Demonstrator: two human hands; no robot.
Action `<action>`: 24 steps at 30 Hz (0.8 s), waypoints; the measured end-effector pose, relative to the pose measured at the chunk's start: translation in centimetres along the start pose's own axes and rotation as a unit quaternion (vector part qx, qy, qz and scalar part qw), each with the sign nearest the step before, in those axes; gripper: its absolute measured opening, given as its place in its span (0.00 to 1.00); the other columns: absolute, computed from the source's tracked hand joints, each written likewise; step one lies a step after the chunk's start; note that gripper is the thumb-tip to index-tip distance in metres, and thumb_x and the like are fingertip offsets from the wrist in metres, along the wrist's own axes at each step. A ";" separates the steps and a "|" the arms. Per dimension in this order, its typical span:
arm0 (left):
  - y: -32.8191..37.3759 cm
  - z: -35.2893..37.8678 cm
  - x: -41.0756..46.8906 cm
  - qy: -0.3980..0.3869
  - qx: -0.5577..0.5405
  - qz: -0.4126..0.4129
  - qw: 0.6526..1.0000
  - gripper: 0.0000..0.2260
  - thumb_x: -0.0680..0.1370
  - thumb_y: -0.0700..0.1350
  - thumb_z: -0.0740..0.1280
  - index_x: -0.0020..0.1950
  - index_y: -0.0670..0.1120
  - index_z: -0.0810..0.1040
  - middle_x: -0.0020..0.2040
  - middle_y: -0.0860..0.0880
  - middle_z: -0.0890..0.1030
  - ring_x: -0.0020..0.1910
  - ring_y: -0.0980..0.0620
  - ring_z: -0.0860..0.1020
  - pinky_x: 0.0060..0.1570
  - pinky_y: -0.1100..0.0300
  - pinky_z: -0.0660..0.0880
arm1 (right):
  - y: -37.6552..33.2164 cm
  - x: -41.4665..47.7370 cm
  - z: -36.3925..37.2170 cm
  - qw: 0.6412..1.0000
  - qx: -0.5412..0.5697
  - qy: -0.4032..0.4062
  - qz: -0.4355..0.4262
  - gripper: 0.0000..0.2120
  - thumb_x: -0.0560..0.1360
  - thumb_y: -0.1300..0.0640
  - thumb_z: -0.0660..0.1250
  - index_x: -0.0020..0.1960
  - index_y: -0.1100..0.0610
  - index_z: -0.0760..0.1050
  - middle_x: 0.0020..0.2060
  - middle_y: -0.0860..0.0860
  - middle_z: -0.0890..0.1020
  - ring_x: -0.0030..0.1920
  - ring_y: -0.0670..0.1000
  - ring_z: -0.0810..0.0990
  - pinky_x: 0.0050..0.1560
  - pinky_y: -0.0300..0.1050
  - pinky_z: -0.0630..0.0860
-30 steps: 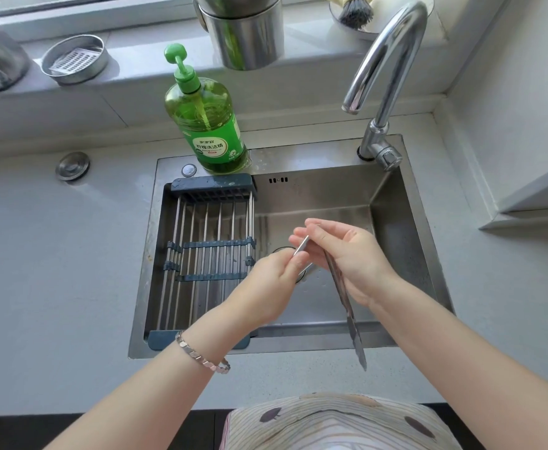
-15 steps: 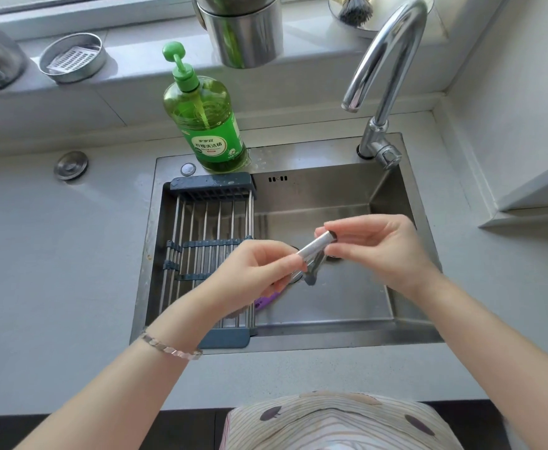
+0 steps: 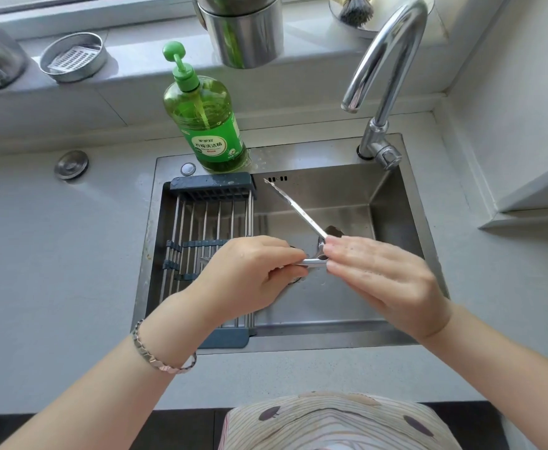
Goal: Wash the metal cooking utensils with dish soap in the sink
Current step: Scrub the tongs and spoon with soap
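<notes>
Over the steel sink [image 3: 331, 151] my left hand [image 3: 250, 274] grips a short shiny metal handle [image 3: 313, 262] that lies level between both hands. My right hand [image 3: 386, 274] meets it from the right, fingers laid over the handle's end. A thin metal knife blade [image 3: 295, 207] sticks out from under those fingers and points up and left across the basin. Whether blade and handle are one piece is hidden by the fingers. A green dish soap bottle [image 3: 207, 131] with a pump stands on the sink's back rim. No water runs from the faucet [image 3: 386, 60].
A blue-ended wire drying rack [image 3: 207, 216] spans the sink's left half. A round metal plug [image 3: 71, 164] sits in the counter at left. On the sill stand a steel cup [image 3: 246, 30], a round tin [image 3: 73, 58] and a brush [image 3: 355, 9].
The knife blade pointed down toward me a second ago; it now points up and left over the basin. Both hands have stayed together over the drain, shifting slightly right.
</notes>
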State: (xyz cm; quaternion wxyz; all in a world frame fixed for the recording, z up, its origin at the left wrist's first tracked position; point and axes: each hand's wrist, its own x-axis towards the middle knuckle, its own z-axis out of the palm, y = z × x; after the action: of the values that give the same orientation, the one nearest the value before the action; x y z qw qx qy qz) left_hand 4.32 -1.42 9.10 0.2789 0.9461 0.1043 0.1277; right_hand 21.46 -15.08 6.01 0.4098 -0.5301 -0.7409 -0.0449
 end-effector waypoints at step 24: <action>-0.9 3.7 -1.6 -0.103 0.242 0.210 0.941 0.11 0.72 0.36 0.61 0.39 0.48 0.80 0.32 0.53 0.77 0.35 0.50 0.76 0.56 0.57 0.67 | -0.1 1.6 3.0 0.630 0.380 -0.015 0.677 0.16 0.73 0.66 0.68 0.59 0.66 0.71 0.40 0.56 0.81 0.34 0.48 0.82 0.36 0.37 0.80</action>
State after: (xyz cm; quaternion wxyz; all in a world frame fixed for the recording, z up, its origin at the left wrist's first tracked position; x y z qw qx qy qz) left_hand 3.76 -2.97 5.30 0.0172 0.9934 -0.0984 0.0556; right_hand 19.49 -12.42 5.13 0.4791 -0.6803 -0.1312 0.5389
